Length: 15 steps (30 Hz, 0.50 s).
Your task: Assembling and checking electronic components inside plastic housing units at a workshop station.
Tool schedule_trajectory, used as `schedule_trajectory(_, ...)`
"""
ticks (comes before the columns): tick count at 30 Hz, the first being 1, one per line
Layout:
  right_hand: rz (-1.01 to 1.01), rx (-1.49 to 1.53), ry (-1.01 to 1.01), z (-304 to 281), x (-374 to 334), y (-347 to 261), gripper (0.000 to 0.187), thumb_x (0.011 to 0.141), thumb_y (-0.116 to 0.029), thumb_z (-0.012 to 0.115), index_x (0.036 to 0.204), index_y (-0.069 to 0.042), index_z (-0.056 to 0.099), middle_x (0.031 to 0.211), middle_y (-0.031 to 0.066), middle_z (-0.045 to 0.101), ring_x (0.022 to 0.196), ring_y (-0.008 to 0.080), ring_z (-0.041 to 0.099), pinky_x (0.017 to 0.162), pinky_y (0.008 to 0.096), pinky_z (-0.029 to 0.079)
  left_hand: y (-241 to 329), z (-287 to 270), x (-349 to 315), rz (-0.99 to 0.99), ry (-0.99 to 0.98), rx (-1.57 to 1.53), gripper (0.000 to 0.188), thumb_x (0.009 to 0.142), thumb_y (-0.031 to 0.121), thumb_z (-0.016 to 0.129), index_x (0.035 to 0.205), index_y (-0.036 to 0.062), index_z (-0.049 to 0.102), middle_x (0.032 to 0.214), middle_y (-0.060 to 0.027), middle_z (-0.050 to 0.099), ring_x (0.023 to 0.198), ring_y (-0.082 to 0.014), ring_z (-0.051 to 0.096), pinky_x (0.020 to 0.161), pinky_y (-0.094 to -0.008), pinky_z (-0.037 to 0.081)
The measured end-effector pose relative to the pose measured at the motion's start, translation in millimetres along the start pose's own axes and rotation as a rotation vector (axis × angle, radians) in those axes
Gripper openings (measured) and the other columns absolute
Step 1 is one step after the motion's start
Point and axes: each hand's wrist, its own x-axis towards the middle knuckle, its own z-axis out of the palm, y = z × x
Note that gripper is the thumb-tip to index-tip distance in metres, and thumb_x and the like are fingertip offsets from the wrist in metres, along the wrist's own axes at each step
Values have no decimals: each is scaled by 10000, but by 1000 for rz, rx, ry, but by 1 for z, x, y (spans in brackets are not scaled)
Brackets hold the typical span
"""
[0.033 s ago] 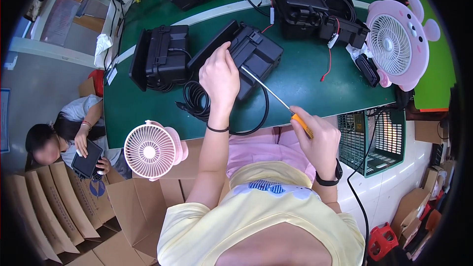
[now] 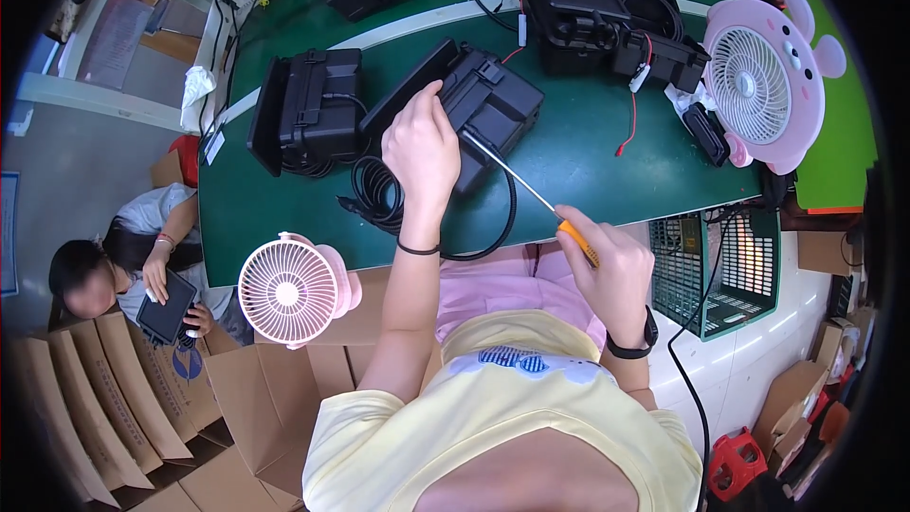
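Workshop, green desk [image 2: 578, 175] with dark units along its far side. One black case [image 2: 507, 100] sits straight ahead of the wearer, within reach of both hands. Left hand [image 2: 422, 147] lies over its near-left side, presumably steadying; gripping or merely pressing, cannot tell. Right hand [image 2: 616, 270] clasps an orange-handled screwdriver [image 2: 580, 243], slanted so the tip meets the case. Case looks closed, contents hidden. Green crate [image 2: 730, 311] below desk, right: contents unclear.

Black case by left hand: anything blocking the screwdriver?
Nothing visible blocks it: the screwdriver, held in the right hand, has its tip at the black case. A black cable crosses the shaft's line, apparently beneath; the left hand sits left of the tip, clear of the shaft.
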Motion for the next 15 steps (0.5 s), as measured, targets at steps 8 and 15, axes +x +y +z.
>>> schedule_trajectory(8, -17, 25, 28, 15, -1, 8, 269, 819, -166, 750, 1087, -178, 721, 676, 25, 599, 582, 201, 581, 563, 328, 451, 1, -1, -2, -28, -21, 15, 221, 929, 116, 565, 1089, 103, 717, 1054, -91, 725, 954, -276, 693, 842, -403, 519)
schedule_trajectory(15, -112, -10, 125, 26, -6, 17, 302, 791, -148, 765, 1089, -183, 727, 711, 20, 607, 622, 199, 579, 570, 334, 455, -1, -1, -2, -34, -15, 14, 225, 929, 122, 561, 1092, 111, 716, 1053, -86, 725, 952, -275, 693, 843, -404, 516)
